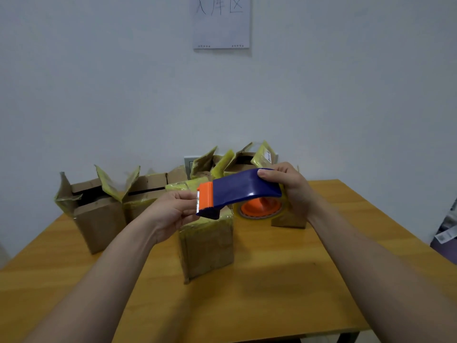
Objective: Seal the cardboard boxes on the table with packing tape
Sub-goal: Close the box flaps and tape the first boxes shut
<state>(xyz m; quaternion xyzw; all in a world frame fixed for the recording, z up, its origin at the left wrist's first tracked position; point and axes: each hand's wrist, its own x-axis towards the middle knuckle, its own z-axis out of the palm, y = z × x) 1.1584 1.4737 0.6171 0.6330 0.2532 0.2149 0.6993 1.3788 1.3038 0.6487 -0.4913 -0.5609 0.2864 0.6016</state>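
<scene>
right hand (289, 186) grasps tape dispenser (244, 188) by its blue body; left hand (173, 211) pinches the orange cutter end at 9 o'clock. box (207, 246) at 6 o'clock, on table (284, 280).

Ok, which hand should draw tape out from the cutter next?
Left, probably. The left hand pinches at the dispenser's orange cutter, above the front box; the right hand grips the blue handle, steadying it.

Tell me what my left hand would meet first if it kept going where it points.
The orange cutter of the tape dispenser; your left hand seems right at its toothed edge, though depth is unclear.
</scene>
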